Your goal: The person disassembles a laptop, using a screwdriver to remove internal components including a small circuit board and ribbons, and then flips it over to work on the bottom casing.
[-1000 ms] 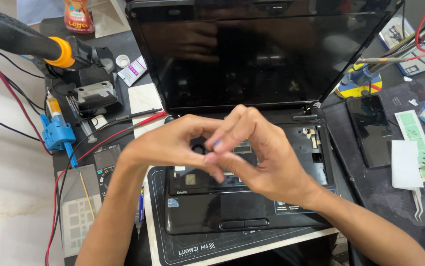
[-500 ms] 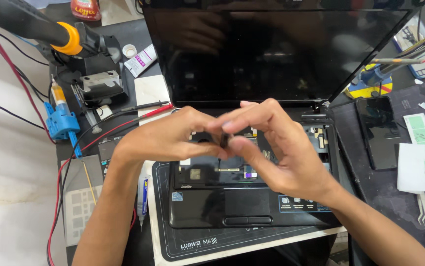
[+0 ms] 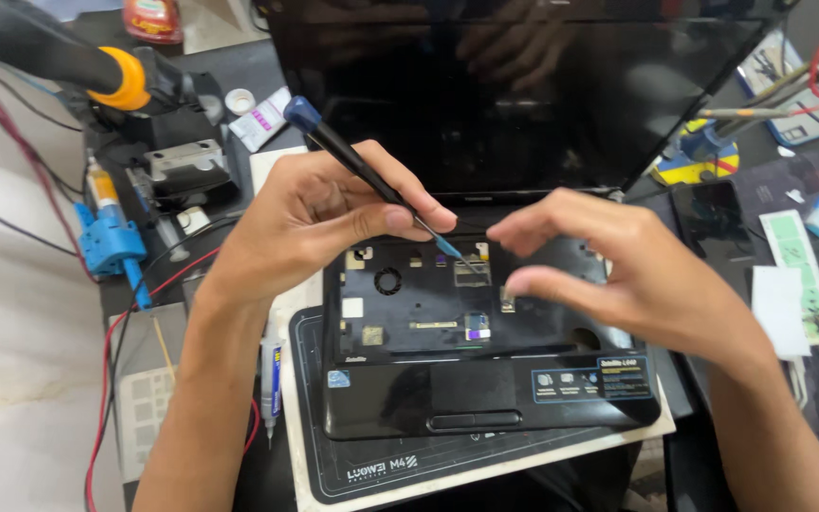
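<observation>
Left hand (image 3: 319, 223) gripping slim black screwdriver (image 3: 362, 171), right hand (image 3: 618, 270) curled empty, glossy laptop (image 3: 485, 313)

My left hand (image 3: 319, 223) is pinched shut, thumb against fingertips, wrist angled inward. My right hand (image 3: 618, 270) hovers palm-down, fingers curled loosely, nothing gripped.

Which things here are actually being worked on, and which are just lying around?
In use:
left hand gripping the screwdriver
right hand hovering open
laptop with keyboard removed

Lying about:
blue tool
phone
white tube
green strip
</observation>
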